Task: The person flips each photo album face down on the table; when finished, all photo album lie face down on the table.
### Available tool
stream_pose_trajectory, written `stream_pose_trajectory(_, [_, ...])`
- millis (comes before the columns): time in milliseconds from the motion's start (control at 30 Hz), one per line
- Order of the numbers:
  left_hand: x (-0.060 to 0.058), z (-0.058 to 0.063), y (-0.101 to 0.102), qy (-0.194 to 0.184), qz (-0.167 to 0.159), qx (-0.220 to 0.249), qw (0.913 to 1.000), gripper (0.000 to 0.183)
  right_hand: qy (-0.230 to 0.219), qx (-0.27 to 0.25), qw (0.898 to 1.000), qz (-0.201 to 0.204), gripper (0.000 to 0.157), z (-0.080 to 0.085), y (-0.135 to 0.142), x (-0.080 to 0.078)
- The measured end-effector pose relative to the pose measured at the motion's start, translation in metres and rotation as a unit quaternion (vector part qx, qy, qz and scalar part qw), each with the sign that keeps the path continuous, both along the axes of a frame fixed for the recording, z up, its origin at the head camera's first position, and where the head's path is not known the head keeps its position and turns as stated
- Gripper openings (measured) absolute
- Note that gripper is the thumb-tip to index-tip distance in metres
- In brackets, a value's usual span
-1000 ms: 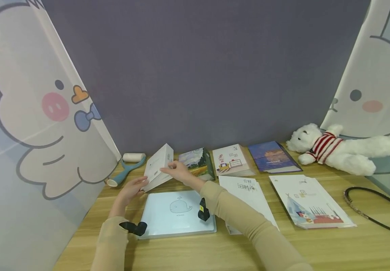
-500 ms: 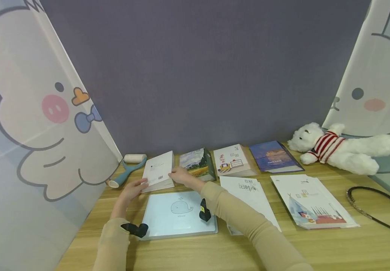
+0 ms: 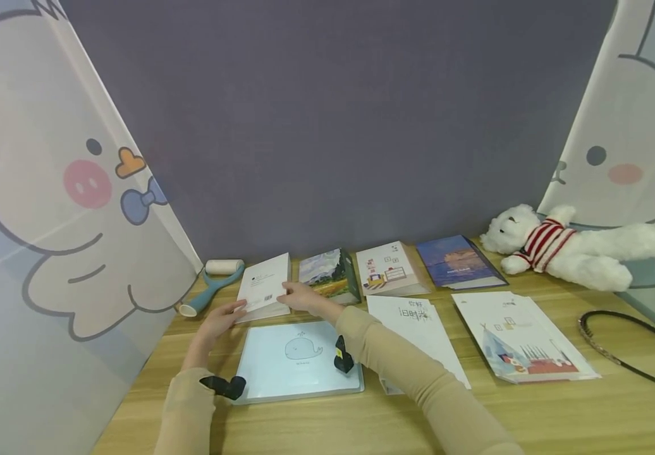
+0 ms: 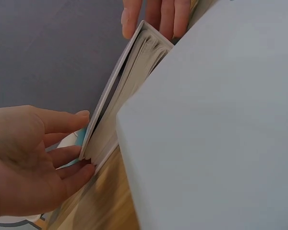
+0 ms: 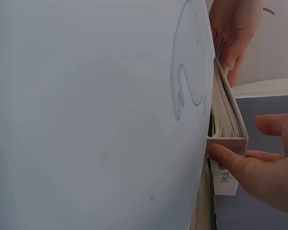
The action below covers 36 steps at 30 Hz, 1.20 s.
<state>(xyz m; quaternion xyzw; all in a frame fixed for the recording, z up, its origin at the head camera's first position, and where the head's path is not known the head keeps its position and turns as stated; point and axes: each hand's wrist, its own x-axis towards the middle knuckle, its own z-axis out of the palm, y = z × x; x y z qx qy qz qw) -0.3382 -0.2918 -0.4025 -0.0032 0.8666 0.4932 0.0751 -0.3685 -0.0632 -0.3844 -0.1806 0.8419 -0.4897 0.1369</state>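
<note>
A thick white photo album [image 3: 262,278] with a barcode on its upward face lies at the back left. My left hand [image 3: 216,321] holds its near left corner; in the left wrist view the thumb is at the cover's edge and the fingers [image 4: 77,177] are at the lower edge. My right hand [image 3: 305,298] is at the near right corner. In the right wrist view its index finger touches the spine, with the thumb [image 5: 269,124] apart from the cover. Just in front lies a glossy pale album [image 3: 305,374] with a whale drawing, filling much of both wrist views.
Left of the white album lies a blue-handled lint roller [image 3: 210,294]. To its right stand a landscape album [image 3: 327,275], a furniture-print album [image 3: 387,268] and a blue album [image 3: 458,259]. Two white albums lie nearer, one with a tent print [image 3: 521,335]. A plush bear [image 3: 566,249] and a headband [image 3: 592,344] are at right.
The white album, earlier tilted up in both hands, has come down flat on the table. My right hand's grip has loosened, and its fingers have shifted slightly along the right side.
</note>
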Motion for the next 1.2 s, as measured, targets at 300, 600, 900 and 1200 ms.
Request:
stream_pose_trajectory(300, [0.001,-0.001,-0.002,-0.002,-0.013,0.013,0.9998,0.052,-0.011,0.02,1.0,0.016,0.06,-0.001,0.002,-0.004])
stream_pose_trajectory(600, [0.0,-0.002,0.001,0.004,-0.01,0.019,0.9998,0.054,-0.015,0.01,1.0,0.02,0.06,-0.001,0.004,-0.003])
stream_pose_trajectory(900, [0.007,0.007,0.015,0.041,0.006,-0.002,0.9992,0.052,0.006,-0.049,0.998,-0.043,0.051,0.006,0.002,0.001])
stream_pose_trajectory(1200, [0.018,0.024,0.032,0.099,0.026,0.008,0.9947,0.05,0.074,-0.087,0.991,-0.065,0.037,0.039,0.016,0.01])
